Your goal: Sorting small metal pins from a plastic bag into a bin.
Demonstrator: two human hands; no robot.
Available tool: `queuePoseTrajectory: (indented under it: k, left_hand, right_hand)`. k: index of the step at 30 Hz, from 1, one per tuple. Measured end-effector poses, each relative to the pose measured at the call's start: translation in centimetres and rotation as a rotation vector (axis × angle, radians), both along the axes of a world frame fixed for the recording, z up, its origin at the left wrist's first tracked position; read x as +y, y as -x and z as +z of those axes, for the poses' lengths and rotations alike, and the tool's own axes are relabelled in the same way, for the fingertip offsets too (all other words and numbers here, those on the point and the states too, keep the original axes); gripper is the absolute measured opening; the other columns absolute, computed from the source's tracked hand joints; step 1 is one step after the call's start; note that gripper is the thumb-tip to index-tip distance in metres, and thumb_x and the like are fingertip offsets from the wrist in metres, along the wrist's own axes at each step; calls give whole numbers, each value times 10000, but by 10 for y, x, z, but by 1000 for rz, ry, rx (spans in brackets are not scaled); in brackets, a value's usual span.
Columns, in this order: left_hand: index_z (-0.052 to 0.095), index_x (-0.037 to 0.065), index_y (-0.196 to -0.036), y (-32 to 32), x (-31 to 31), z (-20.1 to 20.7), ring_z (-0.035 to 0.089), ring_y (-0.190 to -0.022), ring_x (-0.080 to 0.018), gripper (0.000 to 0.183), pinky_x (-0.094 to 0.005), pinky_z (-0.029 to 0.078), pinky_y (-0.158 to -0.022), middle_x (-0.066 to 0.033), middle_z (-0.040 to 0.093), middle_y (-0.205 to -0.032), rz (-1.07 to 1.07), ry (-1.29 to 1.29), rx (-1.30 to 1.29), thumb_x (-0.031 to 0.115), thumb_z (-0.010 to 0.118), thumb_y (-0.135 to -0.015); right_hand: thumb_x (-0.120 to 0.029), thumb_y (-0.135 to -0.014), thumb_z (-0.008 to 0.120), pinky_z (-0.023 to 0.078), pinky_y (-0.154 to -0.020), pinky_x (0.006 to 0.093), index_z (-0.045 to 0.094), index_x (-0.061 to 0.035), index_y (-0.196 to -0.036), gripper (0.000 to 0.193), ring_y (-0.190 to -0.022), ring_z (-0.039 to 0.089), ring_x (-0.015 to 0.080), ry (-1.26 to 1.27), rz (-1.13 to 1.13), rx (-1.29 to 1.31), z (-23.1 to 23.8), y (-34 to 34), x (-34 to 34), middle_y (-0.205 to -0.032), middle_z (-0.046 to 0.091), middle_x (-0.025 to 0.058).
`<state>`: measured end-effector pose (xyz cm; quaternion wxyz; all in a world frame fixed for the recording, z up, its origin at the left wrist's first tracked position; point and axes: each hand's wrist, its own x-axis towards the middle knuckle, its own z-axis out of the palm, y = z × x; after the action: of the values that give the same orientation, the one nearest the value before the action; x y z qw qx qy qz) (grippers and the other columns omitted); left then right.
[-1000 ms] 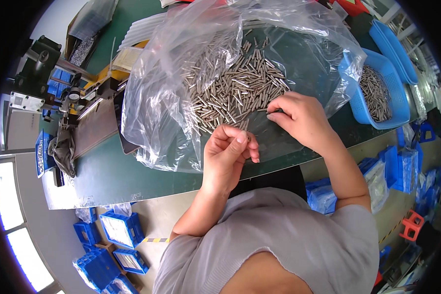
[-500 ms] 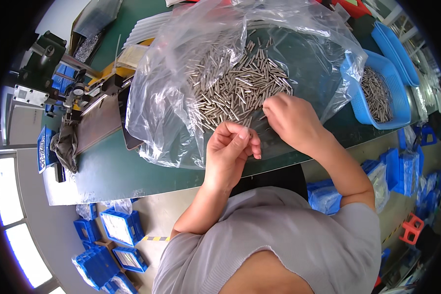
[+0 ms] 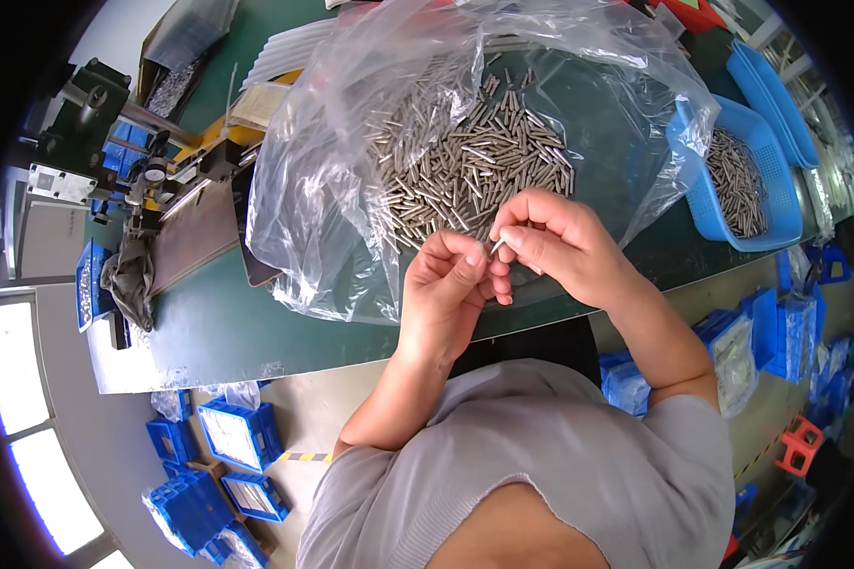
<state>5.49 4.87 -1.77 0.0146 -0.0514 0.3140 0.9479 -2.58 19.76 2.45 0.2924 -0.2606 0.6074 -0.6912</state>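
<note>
A heap of small metal pins [image 3: 465,166] lies in a large clear plastic bag [image 3: 304,209] spread over the green table. Just in front of the heap my two hands meet, fingertips almost touching. My right hand [image 3: 555,242] pinches a small metal pin [image 3: 498,246] between thumb and forefinger. Beside it, my left hand [image 3: 451,280] is closed, thumb pressed against the forefinger; whatever it holds is too hidden by the fingers to name. To the right, a blue plastic basket [image 3: 781,190] contains more metal pins [image 3: 733,185].
A bench machine with a dial gauge [image 3: 155,171] stands at the left of the green table [image 3: 209,346]. Blue trays [image 3: 773,104] sit at the far right. Blue crates [image 3: 237,431] are stacked on the floor at left, and a red stool [image 3: 799,446] stands at lower right.
My right hand has moved left from the edge of the heap to my left hand, and a pin now shows in its fingertips. My left hand has barely moved.
</note>
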Motion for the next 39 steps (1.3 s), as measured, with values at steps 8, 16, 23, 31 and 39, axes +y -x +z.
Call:
queuePoseTrajectory:
  k: [8,16,23,31,39]
  left_hand:
    - [524,13,-896,0,-2,-2,614,-697,-198,86,-324,522,-621,-133,630,-827,-9,-27,22,97,533,-910]
    - [525,17,-897,0,1,-2,608,-681,-202,76,-318,513,-608,-142,620,-819,12,21,13,92,527,-909]
    - [519,11,-886,-1,1,3,606,-681,-194,79,-318,517,-611,-144,613,-815,0,48,-7,85,536,-906]
    - [521,30,-875,0,1,1,573,-647,-197,73,-310,488,-582,-149,579,-795,31,39,-10,97,530,-905]
    - [519,35,-875,-1,2,3,570,-650,-198,69,-307,484,-584,-146,572,-798,18,36,-1,96,523,-908]
  right_hand:
    - [-64,-903,531,471,-655,222,555,3,-906,71,-733,569,79,-14,14,-38,-6,-6,-3,-791,593,33]
    - [-191,-914,502,328,-464,197,533,-18,-910,175,-575,430,56,177,-197,-388,-15,13,10,-704,483,1]
    - [-157,-880,602,359,-507,183,553,-30,-904,139,-587,457,47,61,-150,-150,-14,-7,-2,-720,529,-9]
    - [-91,-865,538,336,-507,213,497,-52,-877,57,-558,399,59,408,-396,-683,-4,24,13,-749,494,6]
    - [-56,-741,685,405,-519,269,638,-51,-858,127,-577,528,140,-541,-218,640,-16,21,21,-685,568,4]
